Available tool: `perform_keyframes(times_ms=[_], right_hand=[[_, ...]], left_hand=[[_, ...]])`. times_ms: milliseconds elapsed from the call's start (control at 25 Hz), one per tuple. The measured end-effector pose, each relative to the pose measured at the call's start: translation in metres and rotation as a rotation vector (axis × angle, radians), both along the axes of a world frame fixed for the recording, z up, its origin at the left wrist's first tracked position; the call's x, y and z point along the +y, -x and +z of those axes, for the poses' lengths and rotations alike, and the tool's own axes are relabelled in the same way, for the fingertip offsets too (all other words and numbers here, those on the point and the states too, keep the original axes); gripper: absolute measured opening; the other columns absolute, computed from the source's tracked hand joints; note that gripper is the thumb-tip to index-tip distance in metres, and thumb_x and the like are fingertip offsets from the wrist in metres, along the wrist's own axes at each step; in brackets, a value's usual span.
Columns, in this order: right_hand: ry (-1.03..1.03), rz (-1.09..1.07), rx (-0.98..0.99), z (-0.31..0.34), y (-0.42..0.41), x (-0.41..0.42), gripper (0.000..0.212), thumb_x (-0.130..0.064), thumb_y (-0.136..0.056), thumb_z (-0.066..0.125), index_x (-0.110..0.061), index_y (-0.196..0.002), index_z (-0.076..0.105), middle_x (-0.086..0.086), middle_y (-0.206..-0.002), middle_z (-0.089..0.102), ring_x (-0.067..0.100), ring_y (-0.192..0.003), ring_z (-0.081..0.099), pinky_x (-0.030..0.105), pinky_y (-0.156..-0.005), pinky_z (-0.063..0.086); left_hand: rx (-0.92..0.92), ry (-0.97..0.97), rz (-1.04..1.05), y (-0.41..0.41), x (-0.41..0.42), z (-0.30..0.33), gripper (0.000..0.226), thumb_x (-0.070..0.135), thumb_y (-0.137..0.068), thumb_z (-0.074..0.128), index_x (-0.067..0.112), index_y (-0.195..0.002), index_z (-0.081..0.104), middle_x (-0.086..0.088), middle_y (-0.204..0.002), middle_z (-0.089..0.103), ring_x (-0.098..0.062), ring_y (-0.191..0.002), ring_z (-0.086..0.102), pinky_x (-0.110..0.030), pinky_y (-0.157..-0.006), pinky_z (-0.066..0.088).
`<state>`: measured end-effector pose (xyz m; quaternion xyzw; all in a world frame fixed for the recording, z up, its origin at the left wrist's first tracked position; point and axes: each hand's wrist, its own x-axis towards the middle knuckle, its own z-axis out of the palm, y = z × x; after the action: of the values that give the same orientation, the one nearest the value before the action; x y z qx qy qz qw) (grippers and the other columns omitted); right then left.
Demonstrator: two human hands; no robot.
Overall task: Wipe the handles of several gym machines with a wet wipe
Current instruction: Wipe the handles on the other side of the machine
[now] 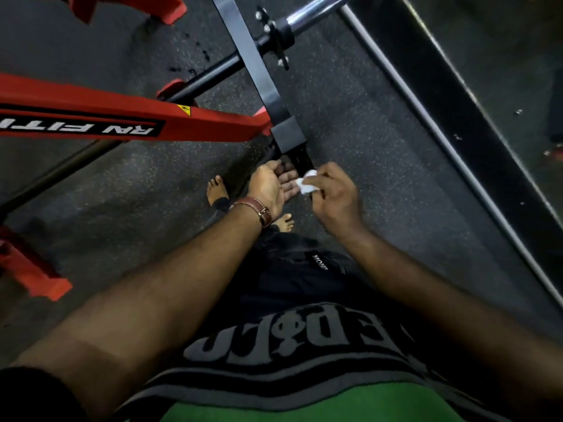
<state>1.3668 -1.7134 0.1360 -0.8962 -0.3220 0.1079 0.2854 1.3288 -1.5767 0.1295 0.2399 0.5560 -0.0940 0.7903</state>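
**K:** Grip status: right hand (pixel 336 196) has fingers curled round a crumpled white wet wipe (pixel 308 184), pinching it. Left hand (pixel 272 185) is flat, palm up, fingers straight, holding nothing. Brown strap watch (pixel 259 209) on that wrist.

**R:** Where's the wipe relative to the machine?

**K:** Wipe sits between the two hands, touching the left fingers, right at the lower end of the black square post (pixel 259 71). Whether it touches the dark handle end (pixel 300 161) below the post's sleeve, can't tell, too dim.

**R:** Rest of the rig?

**K:** Red frame arm (pixel 122 117) with white lettering runs in from the left and meets the post. Black bar crosses behind, turning into a chrome sleeve (pixel 310 10) top centre. Second red piece (pixel 33 269) low left. Grey rail (pixel 457 153) runs diagonally on the right.

**R:** Person?

**K:** Standing barefoot on speckled rubber floor (pixel 365 123), dark shorts, both forearms stretched down toward the post.
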Motion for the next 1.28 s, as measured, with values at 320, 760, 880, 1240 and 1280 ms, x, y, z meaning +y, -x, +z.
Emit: perform_keyframes(times_ms=[320, 760, 880, 1240, 1280], right_hand=[[-0.153, -0.586, 0.905, -0.026, -0.056, 0.045, 0.018, 0.003, -0.085, 0.068, -0.013, -0.078, 0.073, 0.004, -0.071, 0.071, 0.014, -0.061, 0.065, 0.031, -0.061, 0.057], [-0.277, -0.511, 1.617, -0.032, -0.065, 0.021, 0.031, 0.011, -0.095, 0.041, -0.005, -0.106, 0.064, 0.011, -0.080, 0.074, 0.019, -0.073, 0.072, 0.028, -0.065, 0.059], [-0.324, -0.596, 1.488, -0.027, -0.069, 0.032, 0.033, 0.017, -0.091, 0.044, -0.006, -0.098, 0.067, 0.013, -0.077, 0.073, 0.023, -0.069, 0.071, 0.031, -0.062, 0.060], [-0.165, -0.021, 0.262, -0.007, -0.049, 0.017, 0.020, -0.014, -0.076, 0.061, -0.012, -0.081, 0.080, 0.004, -0.079, 0.068, 0.012, -0.071, 0.061, 0.017, -0.064, 0.045], [-0.177, -0.039, 0.190, -0.005, -0.044, 0.032, 0.021, -0.016, -0.076, 0.060, -0.012, -0.080, 0.080, 0.004, -0.077, 0.066, 0.015, -0.070, 0.060, 0.019, -0.063, 0.043]], left_hand=[[-0.016, -0.099, -0.022, -0.003, -0.010, -0.005, 0.031, 0.013, -0.105, 0.038, 0.014, -0.086, 0.062, 0.002, -0.069, 0.064, -0.011, -0.065, 0.055, -0.025, -0.067, 0.052], [0.033, -0.130, -0.130, 0.001, -0.003, -0.009, 0.022, 0.018, -0.104, 0.044, 0.018, -0.094, 0.063, 0.001, -0.091, 0.065, -0.015, -0.090, 0.060, -0.033, -0.083, 0.048], [-0.004, -0.061, -0.085, 0.000, -0.003, -0.009, 0.025, 0.017, -0.106, 0.037, 0.015, -0.098, 0.061, -0.003, -0.091, 0.064, -0.020, -0.085, 0.060, -0.035, -0.086, 0.049], [-0.022, 0.024, -0.060, -0.004, -0.021, -0.011, 0.031, 0.029, -0.106, 0.035, 0.017, -0.094, 0.061, 0.006, -0.063, 0.065, -0.016, -0.069, 0.062, -0.034, -0.078, 0.050], [-0.035, 0.030, -0.063, -0.003, -0.023, -0.010, 0.032, 0.029, -0.105, 0.035, 0.019, -0.088, 0.060, 0.008, -0.055, 0.061, -0.014, -0.062, 0.061, -0.031, -0.072, 0.050]])
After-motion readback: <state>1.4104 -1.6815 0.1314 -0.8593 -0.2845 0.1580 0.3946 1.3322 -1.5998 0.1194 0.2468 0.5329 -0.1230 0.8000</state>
